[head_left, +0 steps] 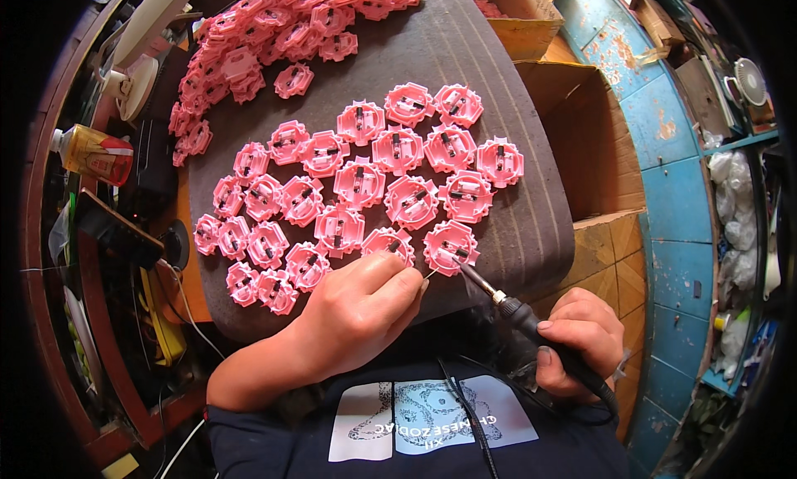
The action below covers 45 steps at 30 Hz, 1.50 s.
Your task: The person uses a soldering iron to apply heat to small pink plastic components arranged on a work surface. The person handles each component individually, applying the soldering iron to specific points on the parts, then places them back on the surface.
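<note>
My right hand (583, 339) grips the black handle of a soldering iron (521, 316). Its metal tip meets a pink plastic part (449, 248) at the front right of the group, by the small dark component inside it. My left hand (359, 306) is closed in a pinch, and a thin strand of solder wire (429, 274) runs from the fingers toward the same part. Close above the left knuckles sits another pink part (388, 243), half covered by the hand. Several like parts, each with a small black component, lie in loose rows on the dark mat (523, 230).
A large heap of pink parts (274, 31) covers the mat's far left. Cardboard boxes (581, 130) stand beyond the right edge. At the left are a bottle of amber liquid (98, 155), a phone-like dark slab (120, 230) and a white cable (195, 313). Blue cabinets (677, 197) line the right.
</note>
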Each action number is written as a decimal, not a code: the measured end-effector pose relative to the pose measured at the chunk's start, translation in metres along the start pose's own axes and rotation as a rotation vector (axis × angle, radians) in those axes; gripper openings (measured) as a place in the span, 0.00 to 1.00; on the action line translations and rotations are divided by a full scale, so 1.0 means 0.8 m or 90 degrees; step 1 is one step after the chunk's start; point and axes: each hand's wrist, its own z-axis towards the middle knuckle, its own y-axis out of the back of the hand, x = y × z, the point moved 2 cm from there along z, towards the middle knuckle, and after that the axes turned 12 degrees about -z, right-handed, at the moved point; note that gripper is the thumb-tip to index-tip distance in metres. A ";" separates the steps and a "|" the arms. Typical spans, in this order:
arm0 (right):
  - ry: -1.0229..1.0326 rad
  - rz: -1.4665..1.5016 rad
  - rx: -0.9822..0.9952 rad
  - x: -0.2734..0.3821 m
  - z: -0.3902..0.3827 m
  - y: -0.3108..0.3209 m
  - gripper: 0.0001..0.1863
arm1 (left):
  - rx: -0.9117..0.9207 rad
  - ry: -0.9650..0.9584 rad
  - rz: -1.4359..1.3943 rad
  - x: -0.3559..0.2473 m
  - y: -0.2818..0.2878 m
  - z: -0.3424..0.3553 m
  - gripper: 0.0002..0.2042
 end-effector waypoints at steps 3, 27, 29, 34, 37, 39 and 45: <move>0.001 -0.003 0.002 0.001 0.001 -0.001 0.17 | -0.027 -0.005 -0.012 -0.002 0.002 -0.003 0.13; -0.008 -0.038 -0.015 0.007 -0.003 -0.001 0.17 | -0.065 0.056 -0.042 -0.004 0.012 -0.037 0.14; -0.011 -0.042 -0.009 0.008 -0.003 0.000 0.17 | -0.094 0.034 -0.044 -0.003 0.011 -0.036 0.14; -0.023 -0.032 -0.037 0.005 -0.007 0.002 0.15 | -0.129 0.037 0.008 -0.006 0.020 -0.045 0.13; -0.069 0.002 -0.062 0.009 -0.006 -0.002 0.16 | -0.146 0.063 0.032 -0.007 0.027 -0.052 0.13; -0.071 0.019 -0.047 0.015 0.002 -0.006 0.16 | -0.131 0.028 0.036 -0.003 0.030 -0.050 0.14; -0.015 -0.002 0.040 0.024 0.032 -0.022 0.16 | -0.099 0.007 0.058 0.007 0.026 -0.050 0.17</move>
